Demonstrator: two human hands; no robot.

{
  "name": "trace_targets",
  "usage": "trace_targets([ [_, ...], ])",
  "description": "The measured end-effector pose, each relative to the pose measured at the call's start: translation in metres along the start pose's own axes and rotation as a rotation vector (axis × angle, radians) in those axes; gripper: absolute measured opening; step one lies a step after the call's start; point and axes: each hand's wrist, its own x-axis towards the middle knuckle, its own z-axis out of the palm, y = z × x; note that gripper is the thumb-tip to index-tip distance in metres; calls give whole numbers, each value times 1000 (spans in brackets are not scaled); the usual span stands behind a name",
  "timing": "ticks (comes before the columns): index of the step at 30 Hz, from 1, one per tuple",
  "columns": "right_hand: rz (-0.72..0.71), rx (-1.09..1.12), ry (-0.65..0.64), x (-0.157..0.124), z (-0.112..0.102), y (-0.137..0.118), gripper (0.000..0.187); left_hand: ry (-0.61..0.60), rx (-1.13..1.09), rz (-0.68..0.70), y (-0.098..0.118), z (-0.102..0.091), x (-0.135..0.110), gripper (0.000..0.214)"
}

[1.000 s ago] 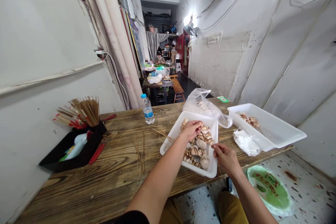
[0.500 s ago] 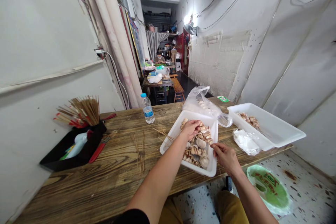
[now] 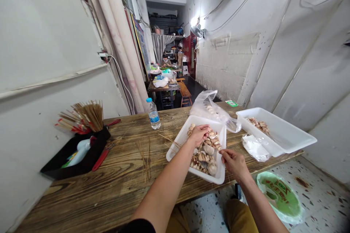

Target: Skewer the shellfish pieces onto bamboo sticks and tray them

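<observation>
A white tray (image 3: 180, 141) of sliced mushrooms (image 3: 205, 156) lies on the wooden table (image 3: 115, 178) in front of me. My left hand (image 3: 198, 134) reaches into the tray, its fingers curled down on the mushroom pieces at the far end. My right hand (image 3: 234, 163) rests at the tray's right rim, fingers pinched together on the end of what looks like a thin skewer of mushroom pieces. Loose bamboo skewers (image 3: 144, 154) lie on the table to the left of the tray.
A second white tray (image 3: 290, 136) with a few mushroom skewers sits to the right, with a clear plastic bag (image 3: 212, 108) behind and a crumpled white bag (image 3: 255, 147) between. A water bottle (image 3: 153, 114), a black box (image 3: 73, 153) holding a skewer bundle (image 3: 83, 116), and a green-lined bin (image 3: 279, 196) on the floor.
Both hands stay at the tray with only slight finger shifts. The view has drifted a little.
</observation>
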Motion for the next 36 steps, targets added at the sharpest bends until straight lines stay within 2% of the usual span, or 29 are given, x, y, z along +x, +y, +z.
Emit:
trace_targets([
  [3, -3, -18, -1, 0, 0, 0, 40, 33, 5, 6, -1, -1, 1, 28],
  [10, 4, -66, 3, 0, 0, -4, 39, -38, 43, -1, 1, -2, -1, 31],
  [21, -15, -71, -8, 1, -1, 0, 37, -25, 45, 16, 0, 1, -2, 32],
  [28, -39, -91, 1, 1, -1, 0, 36, -61, -88, -114, 4, -4, 2, 25],
  [36, -44, -88, -5, 3, -2, 3, 35, -29, -95, -155, 3, -4, 3, 13],
])
